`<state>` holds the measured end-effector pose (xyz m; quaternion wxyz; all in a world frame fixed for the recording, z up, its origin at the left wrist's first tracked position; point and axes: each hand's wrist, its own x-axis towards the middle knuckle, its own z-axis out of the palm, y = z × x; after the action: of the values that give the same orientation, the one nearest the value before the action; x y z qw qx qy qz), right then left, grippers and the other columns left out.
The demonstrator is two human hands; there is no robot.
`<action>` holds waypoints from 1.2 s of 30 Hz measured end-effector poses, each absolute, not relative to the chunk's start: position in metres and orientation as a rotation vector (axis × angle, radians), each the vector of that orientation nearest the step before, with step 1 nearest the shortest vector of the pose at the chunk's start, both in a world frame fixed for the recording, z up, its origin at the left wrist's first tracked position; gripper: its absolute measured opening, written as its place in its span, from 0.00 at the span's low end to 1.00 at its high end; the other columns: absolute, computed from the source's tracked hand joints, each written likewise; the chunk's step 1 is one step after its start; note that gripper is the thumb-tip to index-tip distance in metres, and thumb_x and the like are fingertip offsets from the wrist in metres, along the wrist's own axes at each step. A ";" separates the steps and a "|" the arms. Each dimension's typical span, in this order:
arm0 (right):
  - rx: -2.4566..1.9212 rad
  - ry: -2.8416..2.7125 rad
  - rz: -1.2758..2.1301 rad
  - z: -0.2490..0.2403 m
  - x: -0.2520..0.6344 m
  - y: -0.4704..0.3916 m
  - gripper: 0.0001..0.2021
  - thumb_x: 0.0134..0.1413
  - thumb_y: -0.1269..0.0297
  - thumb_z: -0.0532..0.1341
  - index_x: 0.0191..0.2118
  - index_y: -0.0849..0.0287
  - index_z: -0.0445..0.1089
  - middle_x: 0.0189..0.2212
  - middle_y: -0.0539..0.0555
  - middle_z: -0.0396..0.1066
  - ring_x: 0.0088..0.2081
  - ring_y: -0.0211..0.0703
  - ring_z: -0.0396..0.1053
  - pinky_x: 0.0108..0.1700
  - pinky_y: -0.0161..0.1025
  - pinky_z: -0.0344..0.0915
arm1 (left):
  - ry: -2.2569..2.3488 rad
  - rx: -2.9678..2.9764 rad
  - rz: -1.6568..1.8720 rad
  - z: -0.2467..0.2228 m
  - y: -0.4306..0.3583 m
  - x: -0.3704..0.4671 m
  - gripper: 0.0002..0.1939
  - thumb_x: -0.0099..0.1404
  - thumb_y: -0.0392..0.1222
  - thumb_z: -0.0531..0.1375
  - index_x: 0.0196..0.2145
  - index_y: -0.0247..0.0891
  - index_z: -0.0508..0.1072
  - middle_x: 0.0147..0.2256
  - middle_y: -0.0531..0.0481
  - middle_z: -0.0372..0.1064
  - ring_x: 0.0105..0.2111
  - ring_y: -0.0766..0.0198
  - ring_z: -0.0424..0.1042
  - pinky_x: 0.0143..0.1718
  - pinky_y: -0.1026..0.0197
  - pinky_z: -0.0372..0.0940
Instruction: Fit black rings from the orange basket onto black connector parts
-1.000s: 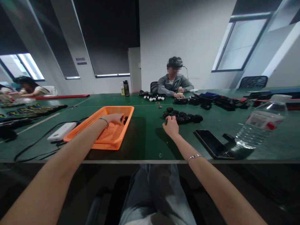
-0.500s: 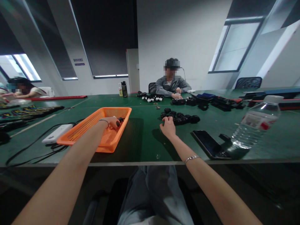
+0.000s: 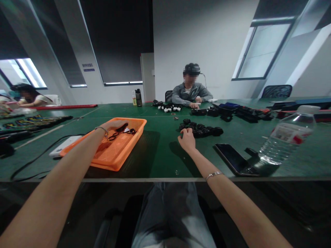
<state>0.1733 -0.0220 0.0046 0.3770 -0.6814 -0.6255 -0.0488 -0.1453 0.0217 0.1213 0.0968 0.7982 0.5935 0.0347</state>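
Inside the orange perforated basket (image 3: pixel 108 165), my left hand (image 3: pixel 116 124) reaches palm down toward the far side. Its fingertips dip onto small black pieces and are mostly hidden, so I cannot tell whether they grip. Several black loops (image 3: pixel 112 137) and a small black-and-white piece (image 3: pixel 126 130) lie near them. My right hand (image 3: pixel 188 139) is beside a pile of black coiled bundles (image 3: pixel 204 131), at its near left edge. The right thumb and curved fingers are apart, with nothing visible between them.
A phone (image 3: pixel 232 158) and a tilted-looking water bottle (image 3: pixel 286 137) are at right. Left of the basket lie a white power strip (image 3: pixel 64 145) and black cable. Across the table a co-worker (image 3: pixel 191 89) handles items near black and white parts (image 3: pixel 169 108).
My left hand has moved left and farther back inside the basket, uncovering black loops. The basket has shifted slightly. My right hand stays beside the pile in nearly the same pose.
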 end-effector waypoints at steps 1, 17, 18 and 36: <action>-1.737 -1.596 -0.129 0.005 0.173 -0.022 0.08 0.44 0.70 0.53 0.34 0.60 0.62 0.38 0.57 0.55 0.38 0.44 0.61 0.33 0.38 0.62 | 1.736 2.348 0.107 0.127 0.022 -0.139 0.26 0.64 0.44 0.35 0.25 0.30 0.66 0.16 0.52 0.60 0.18 0.70 0.57 0.21 0.68 0.54; -1.016 -1.481 1.107 0.002 0.162 -0.011 0.19 0.45 0.47 0.51 0.31 0.60 0.65 0.17 0.46 0.62 0.19 0.33 0.59 0.19 0.30 0.52 | 1.381 2.630 0.221 0.070 -0.011 0.035 0.16 0.48 0.44 0.60 0.35 0.37 0.68 0.34 0.44 0.68 0.36 0.55 0.67 0.34 0.61 0.60; -1.005 -1.452 1.123 0.001 0.161 -0.010 0.19 0.43 0.47 0.54 0.30 0.60 0.65 0.16 0.46 0.62 0.18 0.32 0.58 0.19 0.30 0.53 | 1.350 2.617 0.323 0.060 -0.011 0.036 0.16 0.48 0.43 0.60 0.36 0.35 0.67 0.34 0.43 0.68 0.36 0.55 0.67 0.36 0.59 0.60; -0.953 -1.163 1.210 -0.002 0.169 -0.008 0.19 0.27 0.75 0.64 0.34 0.56 0.71 0.29 0.47 0.67 0.27 0.32 0.66 0.37 0.35 0.65 | 1.056 1.705 1.121 0.002 0.005 0.006 0.17 0.48 0.35 0.61 0.37 0.33 0.64 0.37 0.48 0.64 0.35 0.66 0.66 0.40 0.59 0.63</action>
<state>0.1693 -0.0080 -0.0018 0.5694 -0.4060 -0.4954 0.5153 0.0064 0.0048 0.0023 0.4096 0.6771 0.4192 0.4450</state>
